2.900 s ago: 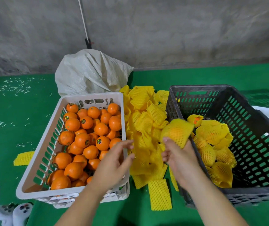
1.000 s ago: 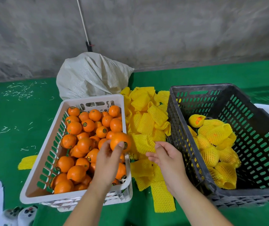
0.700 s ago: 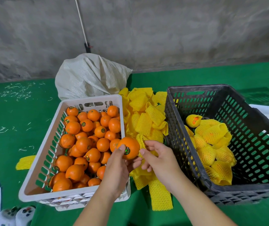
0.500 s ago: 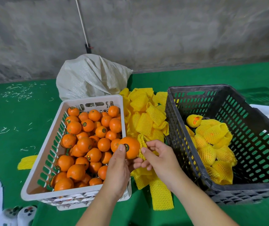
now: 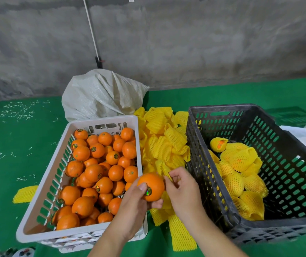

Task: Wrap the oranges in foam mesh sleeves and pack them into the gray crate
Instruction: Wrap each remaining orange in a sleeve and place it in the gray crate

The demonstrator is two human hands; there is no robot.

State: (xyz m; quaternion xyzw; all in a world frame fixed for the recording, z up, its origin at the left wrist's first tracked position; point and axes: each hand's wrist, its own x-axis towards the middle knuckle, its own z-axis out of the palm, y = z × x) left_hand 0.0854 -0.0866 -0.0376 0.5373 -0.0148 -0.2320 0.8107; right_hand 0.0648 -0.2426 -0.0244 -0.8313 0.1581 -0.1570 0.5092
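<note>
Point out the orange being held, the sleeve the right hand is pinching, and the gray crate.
held orange (image 5: 153, 184), head view, on its bare front skin above the sticker.
pinched foam sleeve (image 5: 162, 168), head view, on the mesh above the fingers.
gray crate (image 5: 220, 107), head view, on its far rim.

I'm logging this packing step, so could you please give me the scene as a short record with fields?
left hand: holds a bare orange above the near right corner of the white crate
right hand: pinches a yellow foam sleeve beside the orange
sleeve pile: between the two crates
gray crate: holds several wrapped oranges
white crate: holds many unwrapped oranges
</note>
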